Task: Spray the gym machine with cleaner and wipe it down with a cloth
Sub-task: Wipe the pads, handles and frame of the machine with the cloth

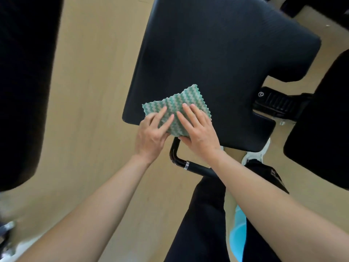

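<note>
A green and white patterned cloth (176, 104) lies on the near left corner of the gym machine's black padded seat (217, 53). My left hand (153, 133) rests on the cloth's near left part with fingers spread flat. My right hand (198, 129) presses flat on the cloth's right part, fingers straight; its thumb sits at the cloth's near edge. No spray bottle is in view.
A black bent handle bar (181, 159) runs below the seat's near edge. A black ribbed footrest (277, 103) sits to the right. Large dark pads stand at far left (24, 82) and right (324, 120). Tan floor (90, 91) surrounds them. My dark-trousered legs and a white shoe (255, 154) are below.
</note>
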`<state>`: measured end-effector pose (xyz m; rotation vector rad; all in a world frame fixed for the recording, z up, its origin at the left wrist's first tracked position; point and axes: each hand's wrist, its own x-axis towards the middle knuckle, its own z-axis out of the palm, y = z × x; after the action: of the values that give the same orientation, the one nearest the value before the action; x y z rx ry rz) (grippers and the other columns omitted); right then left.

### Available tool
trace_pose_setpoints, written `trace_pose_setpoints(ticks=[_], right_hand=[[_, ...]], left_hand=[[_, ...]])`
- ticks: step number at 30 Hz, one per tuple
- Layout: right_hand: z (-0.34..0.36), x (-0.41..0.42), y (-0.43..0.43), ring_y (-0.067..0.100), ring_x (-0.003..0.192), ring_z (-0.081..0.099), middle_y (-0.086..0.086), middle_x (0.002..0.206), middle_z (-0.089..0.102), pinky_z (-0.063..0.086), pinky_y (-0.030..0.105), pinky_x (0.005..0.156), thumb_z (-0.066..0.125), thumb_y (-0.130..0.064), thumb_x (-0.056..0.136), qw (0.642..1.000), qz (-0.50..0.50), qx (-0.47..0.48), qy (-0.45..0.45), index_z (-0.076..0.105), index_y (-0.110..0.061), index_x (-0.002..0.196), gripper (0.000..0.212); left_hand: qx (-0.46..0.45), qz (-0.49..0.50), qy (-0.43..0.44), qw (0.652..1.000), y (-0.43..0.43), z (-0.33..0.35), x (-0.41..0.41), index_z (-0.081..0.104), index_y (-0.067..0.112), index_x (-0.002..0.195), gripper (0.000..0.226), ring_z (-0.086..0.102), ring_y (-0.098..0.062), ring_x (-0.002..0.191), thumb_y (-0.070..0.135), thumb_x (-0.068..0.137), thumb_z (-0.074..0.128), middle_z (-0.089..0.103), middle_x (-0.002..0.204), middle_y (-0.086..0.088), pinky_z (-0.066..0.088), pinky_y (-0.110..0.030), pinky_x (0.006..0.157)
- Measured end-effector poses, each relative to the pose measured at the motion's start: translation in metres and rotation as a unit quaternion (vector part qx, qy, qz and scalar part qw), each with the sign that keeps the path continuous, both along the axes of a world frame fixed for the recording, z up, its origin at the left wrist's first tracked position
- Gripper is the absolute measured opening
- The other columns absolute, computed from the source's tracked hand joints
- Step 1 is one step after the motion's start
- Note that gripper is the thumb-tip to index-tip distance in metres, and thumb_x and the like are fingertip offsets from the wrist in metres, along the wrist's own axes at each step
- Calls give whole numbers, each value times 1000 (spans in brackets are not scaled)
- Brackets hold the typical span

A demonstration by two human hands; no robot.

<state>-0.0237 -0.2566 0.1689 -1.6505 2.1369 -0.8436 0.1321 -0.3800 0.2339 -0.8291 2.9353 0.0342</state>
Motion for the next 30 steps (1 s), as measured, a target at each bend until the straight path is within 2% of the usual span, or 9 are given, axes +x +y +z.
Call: trace_pose_setpoints(ticks=[5, 9, 13, 16, 19, 23, 26, 28, 30], right_hand=[[-19, -12, 43, 36, 151, 32, 15, 164, 36, 33, 52, 121, 82, -18, 83, 998, -56, 30, 26, 44, -12, 154, 81], [-32, -28, 96, 36, 151, 31, 14, 164, 35, 37, 51, 120, 84, -4, 77, 990, -117, 81, 19, 42, -13, 155, 89], [-40, -38, 135, 32, 156, 24, 11, 168, 28, 41, 50, 117, 83, 1, 78, 972, -188, 137, -34, 35, -16, 159, 95], [-37, -33, 132, 33, 159, 12, 12, 170, 20, 29, 57, 123, 78, -14, 85, 966, -187, 168, -64, 28, -18, 161, 91], [-22, -23, 104, 40, 158, 7, 10, 171, 17, 14, 65, 124, 59, -36, 87, 971, -153, 175, -63, 28, -28, 162, 81], [-6, -17, 50, 40, 158, 6, 2, 172, 17, 6, 67, 123, 41, -41, 97, 970, -156, 164, -84, 28, -35, 161, 66], [-11, -15, 35, 39, 158, -3, -1, 174, 7, -1, 66, 124, 32, -56, 107, 965, -171, 189, -65, 20, -41, 162, 59], [-20, -18, 45, 37, 158, -12, -2, 174, -3, -6, 64, 124, 27, -65, 105, 953, -198, 221, -56, 10, -43, 163, 65], [-28, -23, 67, 35, 157, -20, -1, 173, -14, -10, 60, 124, 26, -70, 103, 934, -246, 250, -73, 2, -42, 163, 71]], left_hand=[[6, -97, 18, 995, 16, -21, -28, 70, 21, 132, 44, 47, -25, 104, 28, 88, 75, 59, 148, -5, 50, -40, 82], [63, -180, -1, 982, 44, -37, -66, 70, 24, 129, 49, 45, -24, 105, 32, 81, 74, 57, 150, -3, 49, -41, 80], [75, -239, -51, 967, 72, -53, -100, 62, 24, 141, 57, 50, -26, 122, 37, 88, 77, 45, 160, -3, 46, -40, 96], [40, -248, -71, 965, 72, -52, -99, 49, 23, 153, 58, 45, -28, 142, 37, 99, 64, 36, 166, -5, 33, -39, 113], [22, -199, -36, 979, 57, -45, -82, 48, 18, 154, 54, 41, -30, 147, 34, 103, 58, 38, 164, -7, 30, -41, 121], [-9, -89, -20, 996, 38, -32, -64, 46, 12, 154, 55, 36, -34, 149, 36, 106, 55, 35, 165, -12, 36, -46, 119], [-34, -24, -17, 999, 29, -23, -67, 41, 6, 155, 58, 40, -38, 143, 38, 108, 50, 33, 166, -12, 42, -46, 114], [-41, -34, -11, 999, 27, -22, -76, 44, 9, 154, 53, 43, -37, 139, 35, 108, 50, 37, 164, -9, 44, -47, 108], [-34, -58, -13, 998, 27, -22, -87, 46, 14, 153, 49, 44, -35, 141, 35, 108, 48, 40, 163, -7, 42, -48, 109]])
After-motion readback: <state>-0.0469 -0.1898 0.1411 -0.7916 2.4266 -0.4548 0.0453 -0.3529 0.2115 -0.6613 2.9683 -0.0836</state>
